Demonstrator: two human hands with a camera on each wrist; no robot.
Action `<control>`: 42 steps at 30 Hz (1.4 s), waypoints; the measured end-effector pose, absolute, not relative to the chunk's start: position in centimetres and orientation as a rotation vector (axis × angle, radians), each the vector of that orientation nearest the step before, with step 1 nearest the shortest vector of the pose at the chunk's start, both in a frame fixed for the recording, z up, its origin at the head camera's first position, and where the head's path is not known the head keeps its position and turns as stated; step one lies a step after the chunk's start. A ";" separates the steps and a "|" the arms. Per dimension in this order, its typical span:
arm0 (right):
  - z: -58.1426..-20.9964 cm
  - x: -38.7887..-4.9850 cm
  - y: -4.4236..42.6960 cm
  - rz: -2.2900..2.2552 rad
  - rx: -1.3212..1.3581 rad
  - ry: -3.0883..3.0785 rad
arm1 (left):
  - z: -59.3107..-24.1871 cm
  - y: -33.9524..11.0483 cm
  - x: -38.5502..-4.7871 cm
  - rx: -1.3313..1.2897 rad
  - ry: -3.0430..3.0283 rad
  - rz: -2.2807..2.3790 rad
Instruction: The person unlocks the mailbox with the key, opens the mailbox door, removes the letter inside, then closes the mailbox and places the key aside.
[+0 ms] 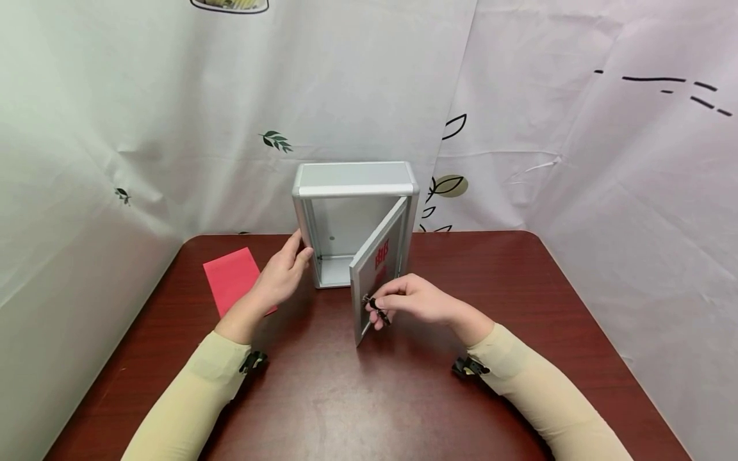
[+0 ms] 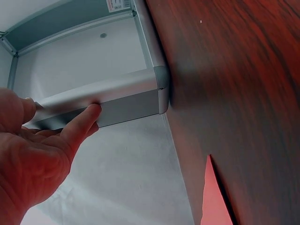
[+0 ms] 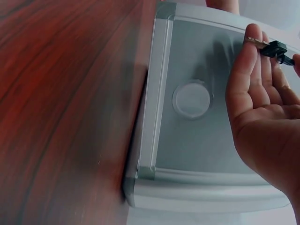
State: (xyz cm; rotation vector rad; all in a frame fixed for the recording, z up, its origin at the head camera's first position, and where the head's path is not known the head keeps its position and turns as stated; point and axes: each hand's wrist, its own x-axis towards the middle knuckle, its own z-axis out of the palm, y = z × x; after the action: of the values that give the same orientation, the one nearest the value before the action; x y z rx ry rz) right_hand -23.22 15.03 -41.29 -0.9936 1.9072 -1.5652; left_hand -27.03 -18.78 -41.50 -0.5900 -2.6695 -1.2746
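A silver metal box [image 1: 354, 179] stands upright on the table, its hinged door [image 1: 369, 269] swung partly outward. My left hand [image 1: 284, 269] grips the box's left side. In the left wrist view, the thumb lies at the front rim [image 2: 122, 86] and the index fingertip touches the outer wall. My right hand [image 1: 418, 298] pinches a small bunch of keys [image 1: 380, 310] beside the lock [image 1: 366, 299] near the door's free edge. In the right wrist view, the keys [image 3: 274, 49] have black heads, and one metal blade shows across the fingers. Whether a key sits in the lock, I cannot tell.
A red envelope [image 1: 230, 278] lies on the brown wooden table [image 1: 346, 410], left of the box and partly behind my left hand. White printed cloth [image 1: 369, 83] hangs behind and along both sides. Red lettering [image 1: 382, 254] marks the door's outer face.
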 end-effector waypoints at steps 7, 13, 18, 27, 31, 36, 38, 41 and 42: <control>-41.3 -23.3 13.7 -1.598 -0.970 1.936 | -42.5 -19.4 -27.8 -0.657 -2.610 -1.332; -41.3 -23.3 12.7 -1.644 -0.916 1.929 | -41.3 -18.7 -27.0 -0.577 -2.673 -1.278; -41.3 -23.3 11.9 -1.664 -0.886 1.957 | -41.2 -18.6 -27.0 -0.560 -2.691 -1.265; -41.3 -23.6 10.6 -1.678 -0.827 2.027 | -41.3 -18.7 -27.2 -0.585 -2.677 -1.314; -41.2 -23.7 10.0 -1.690 -0.812 2.057 | -41.4 -18.7 -27.3 -0.575 -2.673 -1.324; -41.3 -23.8 9.2 -1.709 -0.777 2.093 | -41.4 -18.6 -27.3 -0.560 -2.667 -1.324; -41.3 -23.8 8.9 -1.721 -0.759 2.096 | -41.5 -18.6 -27.3 -0.555 -2.659 -1.329; -41.4 -24.0 8.4 -1.740 -0.737 2.100 | -41.5 -18.6 -27.3 -0.552 -2.649 -1.334; -41.3 -24.0 8.3 -1.745 -0.733 2.103 | -41.5 -18.6 -27.3 -0.551 -2.646 -1.336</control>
State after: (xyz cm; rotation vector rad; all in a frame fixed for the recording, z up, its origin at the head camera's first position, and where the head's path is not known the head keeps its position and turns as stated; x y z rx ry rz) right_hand -24.00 8.28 -41.34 -0.7333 2.1031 -1.7449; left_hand -27.33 -18.57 -41.50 -0.5514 -2.6458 -1.3362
